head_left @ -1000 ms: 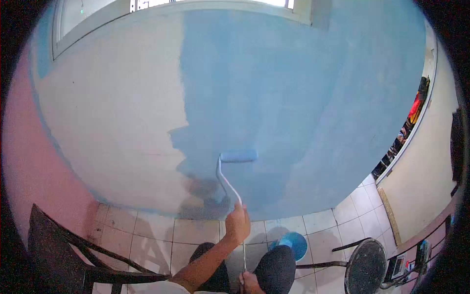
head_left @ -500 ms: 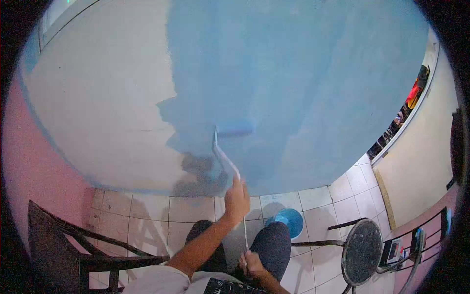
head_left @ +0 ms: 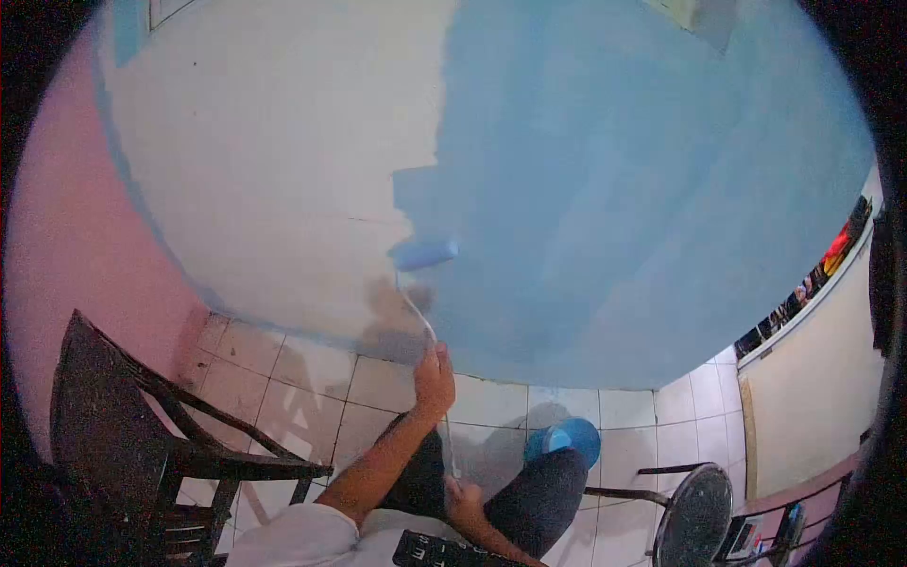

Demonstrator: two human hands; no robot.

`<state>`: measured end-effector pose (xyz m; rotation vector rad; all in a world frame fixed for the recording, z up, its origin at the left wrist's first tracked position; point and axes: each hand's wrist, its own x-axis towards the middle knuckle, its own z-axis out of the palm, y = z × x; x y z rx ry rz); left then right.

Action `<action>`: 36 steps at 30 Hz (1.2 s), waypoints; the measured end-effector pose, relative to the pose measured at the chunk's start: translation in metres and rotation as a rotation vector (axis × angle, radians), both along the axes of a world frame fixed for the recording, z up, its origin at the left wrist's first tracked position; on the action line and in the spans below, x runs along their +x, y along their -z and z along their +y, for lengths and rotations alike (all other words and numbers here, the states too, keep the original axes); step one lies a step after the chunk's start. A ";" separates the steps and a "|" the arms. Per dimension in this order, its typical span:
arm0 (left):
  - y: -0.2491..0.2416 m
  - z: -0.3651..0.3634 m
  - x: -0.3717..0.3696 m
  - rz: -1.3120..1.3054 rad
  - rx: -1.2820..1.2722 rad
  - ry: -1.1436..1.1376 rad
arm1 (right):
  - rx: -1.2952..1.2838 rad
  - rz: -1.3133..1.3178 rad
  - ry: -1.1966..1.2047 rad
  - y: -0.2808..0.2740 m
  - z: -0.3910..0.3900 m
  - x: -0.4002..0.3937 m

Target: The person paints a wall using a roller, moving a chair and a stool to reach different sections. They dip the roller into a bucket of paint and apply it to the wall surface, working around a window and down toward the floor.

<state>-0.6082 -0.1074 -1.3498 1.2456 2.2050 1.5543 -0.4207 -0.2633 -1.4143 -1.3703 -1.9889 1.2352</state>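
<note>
A paint roller [head_left: 427, 254] with a blue sleeve lies against the wall at the left border of the blue paint [head_left: 586, 170], beside the unpainted pale part [head_left: 283, 142]. My left hand [head_left: 435, 382] is closed round the upper part of its long handle, below the bent frame. Lower down, near my lap, my right hand [head_left: 464, 500] grips the handle's bottom end. A blue bucket [head_left: 590, 440] stands on the tiles beyond my right knee, partly hidden by it; its contents are hard to make out.
A dark wooden chair [head_left: 113, 416] stands at the left by a pink wall [head_left: 85, 236]. On the right are a round black stool [head_left: 694, 518] and a dark rack [head_left: 803, 515] with items. Colourful things fill an opening [head_left: 812, 274] at the far right.
My view has turned to the left. On the wall, the roller has moved left from within the blue area to its ragged left edge, with both hands still on the handle.
</note>
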 end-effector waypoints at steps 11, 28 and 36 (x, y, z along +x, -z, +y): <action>-0.153 -0.011 -0.097 0.354 -0.043 -0.093 | 0.036 0.484 -0.116 0.046 0.009 -0.171; -0.225 0.022 -0.102 0.435 0.025 0.032 | -0.118 0.552 -0.284 -0.004 0.055 -0.187; -0.066 -0.033 -0.084 0.408 -0.289 0.070 | -0.748 0.764 -0.025 0.052 -0.013 -0.155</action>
